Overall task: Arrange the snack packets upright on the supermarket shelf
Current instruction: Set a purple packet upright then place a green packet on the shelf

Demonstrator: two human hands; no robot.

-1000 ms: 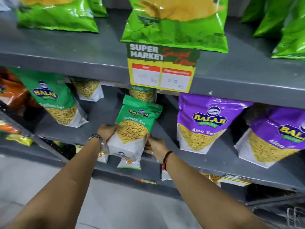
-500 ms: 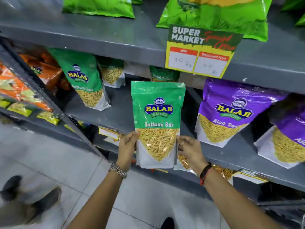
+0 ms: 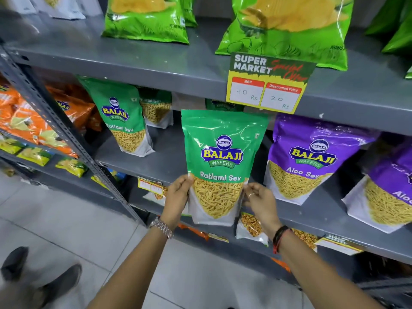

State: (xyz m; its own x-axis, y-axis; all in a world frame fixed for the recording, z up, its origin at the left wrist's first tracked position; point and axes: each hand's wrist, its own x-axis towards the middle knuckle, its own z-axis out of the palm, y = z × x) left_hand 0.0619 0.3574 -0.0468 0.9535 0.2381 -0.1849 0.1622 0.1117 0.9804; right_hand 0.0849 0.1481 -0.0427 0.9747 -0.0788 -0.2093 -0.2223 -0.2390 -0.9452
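Both hands pinch the glossy green "Ratlami Sev" pouch by its lower side seams, the left hand closed on the edge at nine o'clock, the right hand closed on the one at three, holding it upright in front of the grey metal middle shelf. To seat it well, I would ease the flat white gusset base down squarely in the gap between the leaning green pouch at ten o'clock and the purple "Aloo Sev" pouch at three, then let go evenly; the slick film and loose, shifting sev could tip it backwards
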